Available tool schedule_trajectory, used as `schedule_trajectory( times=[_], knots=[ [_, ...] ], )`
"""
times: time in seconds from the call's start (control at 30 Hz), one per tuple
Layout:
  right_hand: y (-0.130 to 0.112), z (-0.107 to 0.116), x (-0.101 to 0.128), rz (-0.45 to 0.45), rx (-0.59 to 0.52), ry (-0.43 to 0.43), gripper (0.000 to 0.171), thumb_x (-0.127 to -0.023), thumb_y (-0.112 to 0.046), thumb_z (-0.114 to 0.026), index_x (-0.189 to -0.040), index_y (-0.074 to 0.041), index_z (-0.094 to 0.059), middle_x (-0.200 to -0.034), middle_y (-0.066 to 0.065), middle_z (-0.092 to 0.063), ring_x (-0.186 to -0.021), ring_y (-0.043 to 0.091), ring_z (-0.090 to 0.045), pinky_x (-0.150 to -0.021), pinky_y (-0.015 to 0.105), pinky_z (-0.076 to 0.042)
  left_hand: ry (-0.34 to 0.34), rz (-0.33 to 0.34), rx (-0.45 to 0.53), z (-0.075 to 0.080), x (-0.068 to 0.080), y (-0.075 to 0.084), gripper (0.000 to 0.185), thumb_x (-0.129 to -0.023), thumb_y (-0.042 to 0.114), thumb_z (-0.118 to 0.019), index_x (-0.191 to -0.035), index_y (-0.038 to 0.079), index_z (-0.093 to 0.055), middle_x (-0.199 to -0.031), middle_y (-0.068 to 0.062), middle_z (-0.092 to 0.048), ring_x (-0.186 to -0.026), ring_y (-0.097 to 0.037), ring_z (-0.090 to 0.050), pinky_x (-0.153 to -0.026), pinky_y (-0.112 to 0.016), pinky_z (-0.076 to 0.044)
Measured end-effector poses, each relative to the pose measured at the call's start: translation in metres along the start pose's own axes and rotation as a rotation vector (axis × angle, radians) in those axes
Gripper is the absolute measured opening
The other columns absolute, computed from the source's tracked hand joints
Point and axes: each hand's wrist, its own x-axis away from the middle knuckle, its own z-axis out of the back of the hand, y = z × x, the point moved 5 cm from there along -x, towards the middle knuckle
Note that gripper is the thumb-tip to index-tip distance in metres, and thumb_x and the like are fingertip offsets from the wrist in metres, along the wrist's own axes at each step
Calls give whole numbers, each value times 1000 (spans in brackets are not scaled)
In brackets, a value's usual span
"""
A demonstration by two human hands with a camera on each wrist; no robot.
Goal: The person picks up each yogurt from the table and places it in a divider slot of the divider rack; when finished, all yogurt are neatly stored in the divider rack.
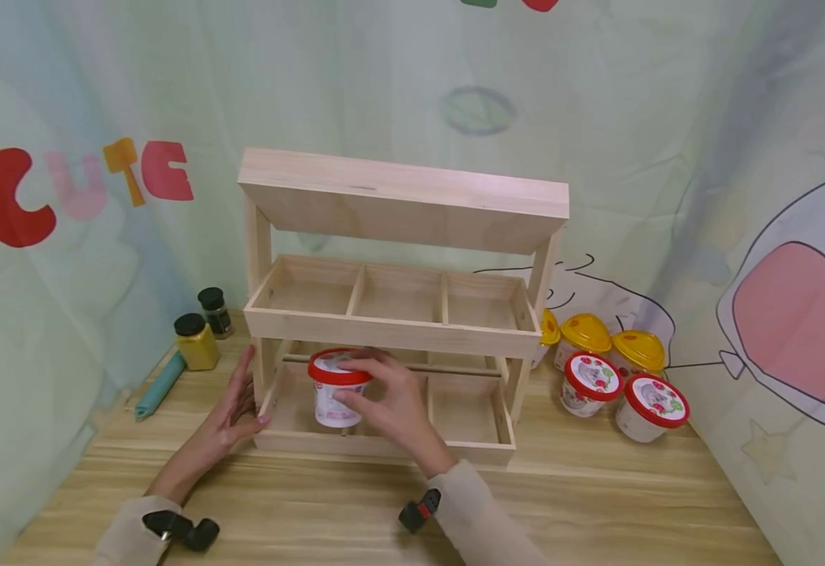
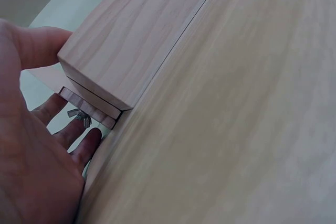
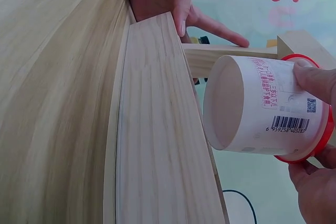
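Beige sleeves (image 1: 486,519) w/ black wrist cams (image 1: 203,534) are closest to me, reaching over a wood-grain tabletop (image 1: 299,515) to a two-tier wooden rack (image 1: 405,177). R hand (image 1: 396,405) pinches a white paper tub (image 1: 333,407), thumb on the side wall, fingers at the red lid (image 1: 316,371); tub's held over the L part of the lower tray (image 1: 299,442), roughly upright, lid up, long axis approx. vert., barcode (image 3: 290,124) toward the R wrist cam. Contents hidden. L hand (image 1: 222,415) is spread at the rack's L end, thumb touching the tray's front corner, fingers past the side near a wing nut (image 2: 80,116). Upper tray (image 1: 391,330) has 3 compartments. R of the rack: 2 red-lidded tubs (image 1: 642,428) in front of 3 yellow-domed tubs (image 1: 583,334), insides not visible. Far L: black-capped yellow jar (image 1: 200,350), can't tell if that's glass or contents; smaller dark jar (image 1: 219,322) just behind; teal cylinder (image 1: 160,387) lying flat, pointing back at them.
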Motion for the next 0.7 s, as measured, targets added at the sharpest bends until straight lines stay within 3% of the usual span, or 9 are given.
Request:
schedule_trajectory(
  times=[0.2,0.43,0.6,0.7],
  knots=[
    [1,-9,-5,-1,35,-21,37,-89,-23,-90,-124,-18,-80,-138,7,-73,-126,26,-69,-99,37,-60,0,41,-20,-1,0,-2,112,-97,1,-67,-174,31,9,-176,-35,-3,-139,19,-30,-106,-3,-31],
    [2,-19,-9,-10,35,-45,38,-89,-22,-89,-125,-16,-80,-140,8,-73,-128,27,-68,-100,36,-59,3,12,-6,-2,0,-1,113,-95,-3,-67,-174,28,8,-173,-39,-8,-137,20,-34,-105,-3,-33],
    [0,-26,-12,-25,38,-70,37,-89,-23,-89,-125,-16,-81,-141,7,-72,-134,27,-66,-105,35,-58,-3,38,-16,0,-1,-2,112,-97,-1,-66,-174,31,9,-173,-39,-7,-136,23,-31,-105,-3,-32],
    [0,-32,-11,-24,26,-91,38,-89,-22,-89,-126,-16,-80,-143,7,-71,-136,29,-65,-106,35,-58,-3,62,-37,1,0,-3,112,-97,2,-67,-173,32,9,-174,-37,-6,-143,14,-32,-104,-4,-31]
  ],
)
